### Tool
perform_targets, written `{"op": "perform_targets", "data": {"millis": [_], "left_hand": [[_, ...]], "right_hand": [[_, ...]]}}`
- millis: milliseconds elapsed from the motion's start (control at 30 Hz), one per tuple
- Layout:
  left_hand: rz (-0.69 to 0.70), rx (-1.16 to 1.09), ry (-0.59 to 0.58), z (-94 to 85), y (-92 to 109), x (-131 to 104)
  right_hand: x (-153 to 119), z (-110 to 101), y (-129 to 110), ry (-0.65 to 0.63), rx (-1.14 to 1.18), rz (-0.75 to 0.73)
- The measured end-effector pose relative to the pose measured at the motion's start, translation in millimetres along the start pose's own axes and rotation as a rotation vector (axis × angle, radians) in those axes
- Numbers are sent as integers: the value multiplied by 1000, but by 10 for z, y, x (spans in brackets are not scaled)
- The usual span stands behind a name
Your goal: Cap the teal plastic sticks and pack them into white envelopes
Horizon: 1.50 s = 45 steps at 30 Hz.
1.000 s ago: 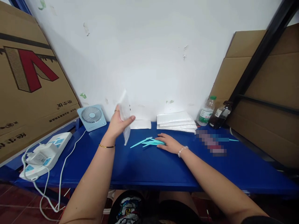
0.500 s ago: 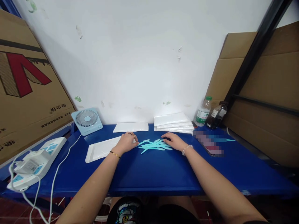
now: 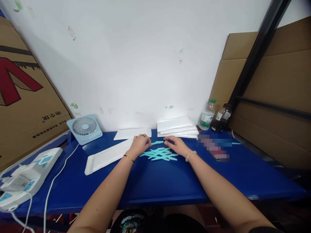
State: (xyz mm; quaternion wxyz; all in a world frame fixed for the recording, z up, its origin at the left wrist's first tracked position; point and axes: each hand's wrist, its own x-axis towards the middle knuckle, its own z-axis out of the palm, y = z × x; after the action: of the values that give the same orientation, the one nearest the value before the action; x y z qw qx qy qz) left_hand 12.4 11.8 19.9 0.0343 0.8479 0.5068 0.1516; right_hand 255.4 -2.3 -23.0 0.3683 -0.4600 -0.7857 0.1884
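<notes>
My left hand (image 3: 141, 144) is closed in a pinch on the end of a slim turquoise stick (image 3: 158, 142), which points right, just beyond a loose pile. My right hand (image 3: 178, 146) is at the stick's far end, thumb and index finger apart, with nothing visibly held. Between and below both hands lies the pile of flat turquoise sticks (image 3: 161, 154), crossing one another on the blue table (image 3: 167, 184). A white padded envelope (image 3: 107, 157) lies at an angle to the left, its upper end partly hidden by my left hand.
Against the wall lie another white envelope (image 3: 128, 133) and an envelope stack (image 3: 176, 124). A light blue fan (image 3: 85, 126) and a power strip (image 3: 36, 181) are left. Right are a clear bottle (image 3: 207, 118), a dark bottle (image 3: 221, 121) and a blurred phone (image 3: 216, 150).
My left hand has shifted right and now holds one stick beyond the pile. My right hand stays near the pile's right side. The camera view has turned slightly.
</notes>
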Motion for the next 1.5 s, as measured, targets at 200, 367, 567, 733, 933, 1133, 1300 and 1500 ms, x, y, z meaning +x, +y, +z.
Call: {"op": "perform_targets", "data": {"millis": [200, 367, 567, 733, 933, 1133, 1300, 1500], "left_hand": [[84, 12, 7, 141, 274, 209], [-6, 21, -6, 277, 139, 294], [-50, -38, -14, 329, 10, 253], [8, -139, -164, 292, 78, 169], [129, -157, -134, 284, 212, 129], [143, -129, -42, 284, 239, 152], [108, -89, 34, 312, 275, 180], [44, -30, 60, 324, 188, 226]], "right_hand": [[51, -78, 42, -12, -180, -93], [61, -198, 227, 15, -282, 2], [26, -201, 228, 31, -331, 59], [-5, -135, 145, -145, -297, -20], [12, -98, 148, -154, -266, -26], [15, -165, 87, -146, -283, -68], [34, -187, 59, -114, -366, -96], [41, -196, 140, -78, -437, -95]]}}
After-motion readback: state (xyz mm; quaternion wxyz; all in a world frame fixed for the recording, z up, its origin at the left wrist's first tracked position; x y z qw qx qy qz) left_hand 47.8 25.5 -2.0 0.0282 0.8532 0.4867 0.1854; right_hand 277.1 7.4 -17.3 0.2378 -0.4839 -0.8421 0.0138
